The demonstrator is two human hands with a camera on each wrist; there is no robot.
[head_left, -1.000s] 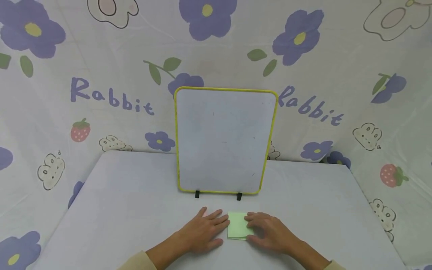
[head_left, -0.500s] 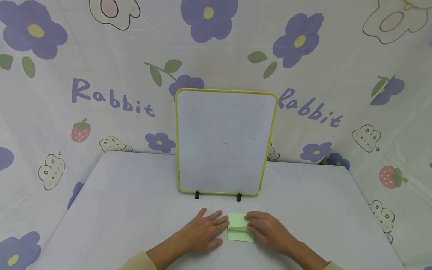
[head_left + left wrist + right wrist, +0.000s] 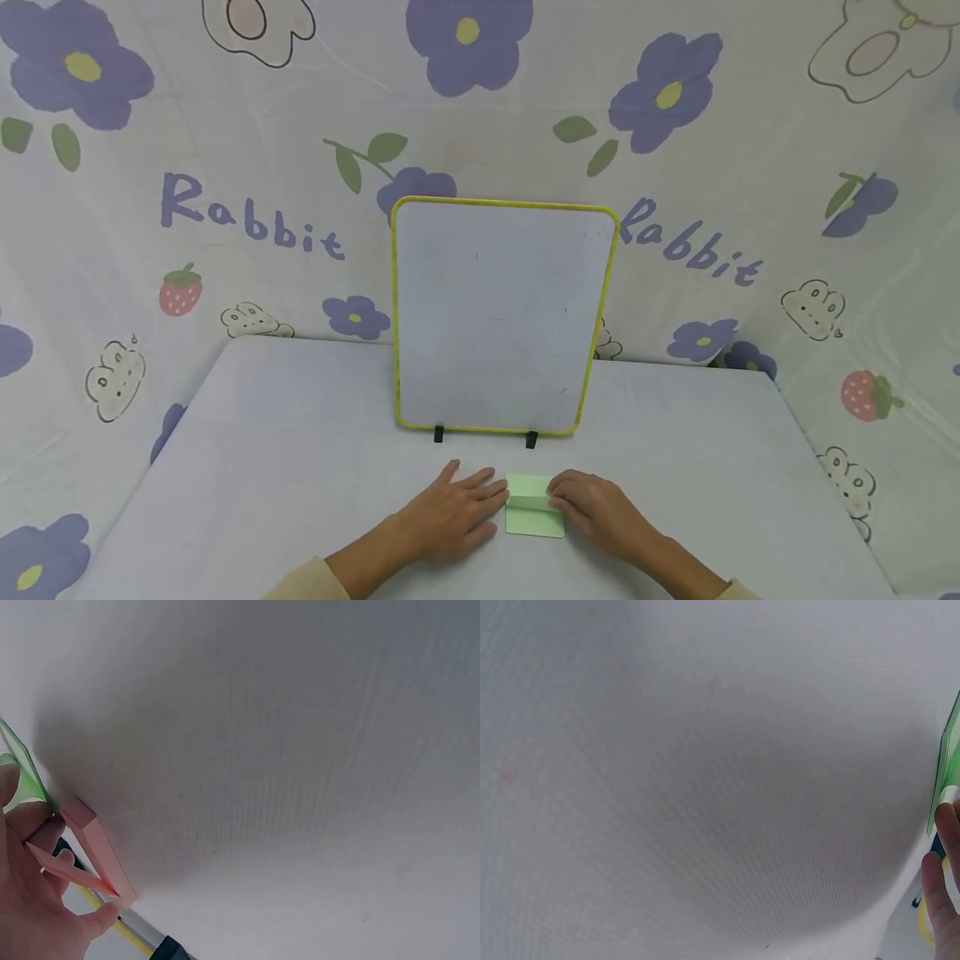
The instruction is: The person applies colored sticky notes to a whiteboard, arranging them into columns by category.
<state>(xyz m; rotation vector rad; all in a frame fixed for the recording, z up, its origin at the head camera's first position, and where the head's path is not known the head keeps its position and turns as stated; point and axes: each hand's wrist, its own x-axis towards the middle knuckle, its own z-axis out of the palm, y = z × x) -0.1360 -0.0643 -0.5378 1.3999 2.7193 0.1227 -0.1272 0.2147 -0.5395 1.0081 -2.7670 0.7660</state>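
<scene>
A light green sticky note pad [image 3: 534, 523] lies on the table between my hands. My right hand [image 3: 603, 510] pinches the right side of its top sheet [image 3: 528, 502], whose near part is raised and bent back from the pad. My left hand [image 3: 452, 515] lies palm down with spread fingers, fingertips right at the green pad's left edge. Beneath it, in the left wrist view, is a pink sticky note pad [image 3: 105, 851] with one sheet [image 3: 71, 868] standing away from it at the fingers. From above, the left hand hides nearly all of the pink pad.
A whiteboard [image 3: 498, 317] with a yellow frame stands upright behind the hands on black feet [image 3: 531, 439]. White cloth covers the table [image 3: 300, 433]. A curtain [image 3: 502, 137] printed with flowers and rabbits hangs around the back and sides.
The right hand's fingers have closed together on the green top sheet, and its near edge has risen and folded away from the person. The left hand has stayed in place.
</scene>
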